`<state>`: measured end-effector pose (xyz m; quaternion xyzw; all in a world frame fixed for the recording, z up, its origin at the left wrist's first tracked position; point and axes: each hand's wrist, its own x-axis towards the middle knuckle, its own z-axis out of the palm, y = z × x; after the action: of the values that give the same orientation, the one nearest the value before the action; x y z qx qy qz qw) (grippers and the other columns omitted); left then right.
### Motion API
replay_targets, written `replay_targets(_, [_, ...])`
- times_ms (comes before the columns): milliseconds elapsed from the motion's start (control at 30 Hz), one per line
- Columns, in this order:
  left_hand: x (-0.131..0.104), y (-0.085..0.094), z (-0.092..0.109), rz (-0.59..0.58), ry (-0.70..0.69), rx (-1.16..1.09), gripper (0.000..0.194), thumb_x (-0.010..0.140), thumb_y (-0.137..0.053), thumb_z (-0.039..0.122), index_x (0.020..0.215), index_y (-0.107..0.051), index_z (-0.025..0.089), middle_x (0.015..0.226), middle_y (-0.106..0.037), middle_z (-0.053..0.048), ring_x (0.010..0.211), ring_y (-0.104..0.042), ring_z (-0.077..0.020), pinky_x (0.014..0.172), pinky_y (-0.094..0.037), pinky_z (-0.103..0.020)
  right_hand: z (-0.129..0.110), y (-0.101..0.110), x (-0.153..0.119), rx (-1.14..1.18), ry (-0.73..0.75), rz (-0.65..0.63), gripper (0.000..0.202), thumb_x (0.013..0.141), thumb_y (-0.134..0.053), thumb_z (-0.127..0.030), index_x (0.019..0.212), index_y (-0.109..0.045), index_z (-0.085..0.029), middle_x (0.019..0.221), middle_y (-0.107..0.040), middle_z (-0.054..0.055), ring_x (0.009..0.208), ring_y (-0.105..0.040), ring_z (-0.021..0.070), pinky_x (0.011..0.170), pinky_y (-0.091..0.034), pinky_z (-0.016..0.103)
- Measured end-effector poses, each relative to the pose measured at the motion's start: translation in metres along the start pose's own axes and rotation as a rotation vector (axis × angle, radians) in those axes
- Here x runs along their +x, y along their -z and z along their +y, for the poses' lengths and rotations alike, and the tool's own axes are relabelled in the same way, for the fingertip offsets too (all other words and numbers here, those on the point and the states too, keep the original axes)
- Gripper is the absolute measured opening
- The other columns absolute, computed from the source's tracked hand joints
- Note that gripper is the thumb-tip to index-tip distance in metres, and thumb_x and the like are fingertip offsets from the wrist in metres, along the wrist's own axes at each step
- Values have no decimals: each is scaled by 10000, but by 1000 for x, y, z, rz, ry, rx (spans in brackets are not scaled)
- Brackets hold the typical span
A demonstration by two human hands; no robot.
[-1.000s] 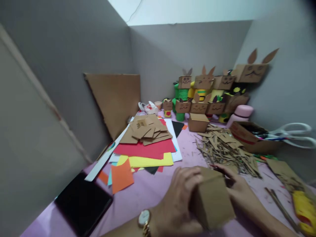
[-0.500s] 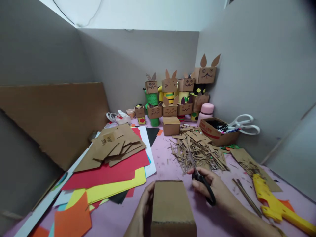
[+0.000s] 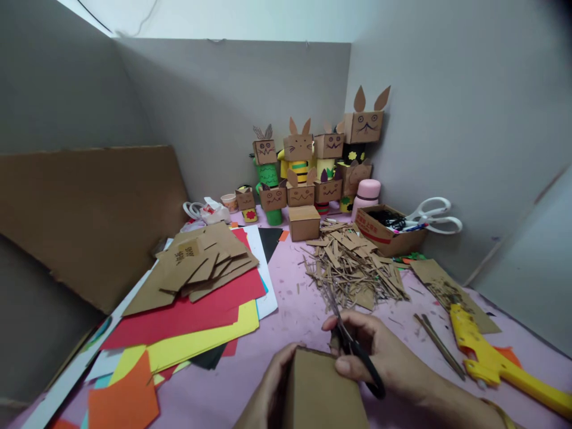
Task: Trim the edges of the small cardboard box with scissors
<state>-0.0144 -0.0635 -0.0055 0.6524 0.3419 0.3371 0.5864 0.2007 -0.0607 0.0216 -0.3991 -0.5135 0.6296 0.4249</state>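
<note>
A brown cardboard box (image 3: 326,390) is at the bottom middle of the head view, cut off by the lower edge. My left hand (image 3: 272,387) is closed on the box's left side; its fingertips reach the far edge. My right hand (image 3: 369,342) is closed around black-handled scissors (image 3: 361,357), whose metal blades point away toward the scraps. The right thumb lies at the box's far right corner. Just beyond the blades spreads a pile of cut cardboard scraps (image 3: 353,262).
Cardboard pieces (image 3: 210,256) lie on coloured paper (image 3: 179,322) to the left. Rightward are a yellow glue gun (image 3: 480,351), two dark sticks (image 3: 440,345) and a small box (image 3: 388,232) holding white-handled scissors (image 3: 435,215). Cardboard animal figures (image 3: 297,146) and a pink bottle (image 3: 367,193) stand behind.
My right hand with the scissors has come left to the box. The box and my left hand sit slightly lower and further right, and the whole view has shifted a little.
</note>
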Motion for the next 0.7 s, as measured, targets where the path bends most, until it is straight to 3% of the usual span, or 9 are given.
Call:
replay_targets(67, [5,-3,-14,-3,2,-16,363,881,-561,362,1213,-546,217,1262,-580,-90,1060,-599,-248,882,-515,-470,2,0,1,-30,12,40,516,591,-803,-497,958,-575,-214,674,-490,-58,593,-437,111,553,-352,235])
replay_targets(167, [6,-3,-27,-7,1,-47,733,642,-770,499,1287,-496,284,1270,-587,-91,1136,-569,-357,943,-477,-542,5,4,3,-99,15,169,471,643,-770,-458,985,-568,-205,657,-451,-70,578,-421,109,537,-335,236])
replay_targets(233, [3,2,-28,-3,-2,-58,853,554,-818,513,1306,-473,307,1267,-589,-90,1123,-582,-366,940,-488,-522,6,8,4,-127,5,211,506,634,-773,-407,1039,-554,-197,711,-508,-45,610,-464,122,550,-365,245])
replay_targets(400, [-8,21,-12,67,-42,-21,348,889,-554,343,1211,-543,208,1242,-587,-92,1024,-614,-227,854,-529,-445,-1,17,-3,-324,-44,123,581,598,-712,-236,1165,-589,-225,939,-648,46,848,-583,226,734,-455,343])
replay_targets(567, [-14,36,-1,127,-70,16,321,888,-560,324,1180,-561,189,1218,-597,-84,1009,-616,-226,836,-535,-440,-12,27,-13,-724,29,56,640,542,-764,-191,1154,-667,-351,1101,-671,49,1020,-579,320,861,-446,427])
replay_targets(700, [-10,36,-11,135,-58,31,343,893,-547,347,1201,-552,196,1242,-588,-86,1041,-606,-241,863,-522,-462,-23,24,-17,-948,41,-4,588,576,-689,-172,1142,-684,-335,967,-700,63,882,-632,294,762,-497,404])
